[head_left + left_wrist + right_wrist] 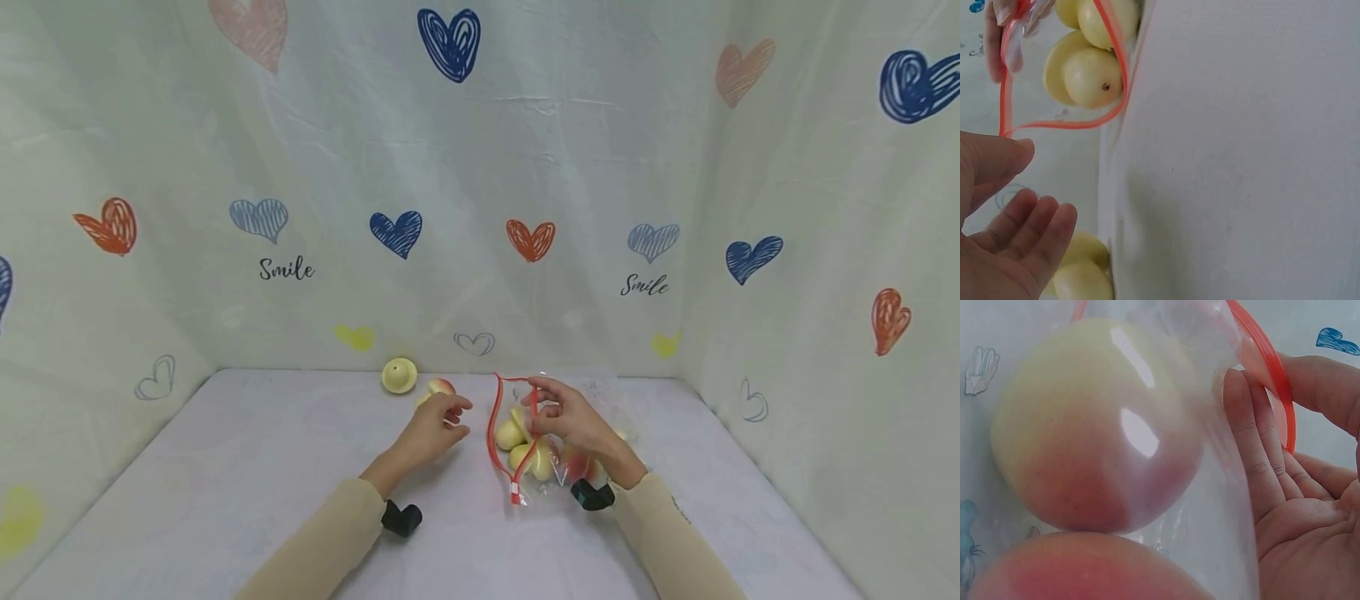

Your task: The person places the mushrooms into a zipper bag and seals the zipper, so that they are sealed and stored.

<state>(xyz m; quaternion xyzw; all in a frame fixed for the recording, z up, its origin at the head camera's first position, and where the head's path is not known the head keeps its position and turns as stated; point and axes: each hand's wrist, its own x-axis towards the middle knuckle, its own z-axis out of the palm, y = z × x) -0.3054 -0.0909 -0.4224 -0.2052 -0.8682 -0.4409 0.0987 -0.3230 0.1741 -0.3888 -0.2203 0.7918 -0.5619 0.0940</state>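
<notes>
Right hand (573, 422) grips the gaping red mouth (492, 429) of a clear zip bag (551, 495) of peaches (510, 435) on the bench (262, 483); left hand (431, 431), released, hovers between bag and loose peach (442, 386) near the back edge.

Curtained booth (585, 167), heart-printed sheeting (330, 125) on three sides
</notes>
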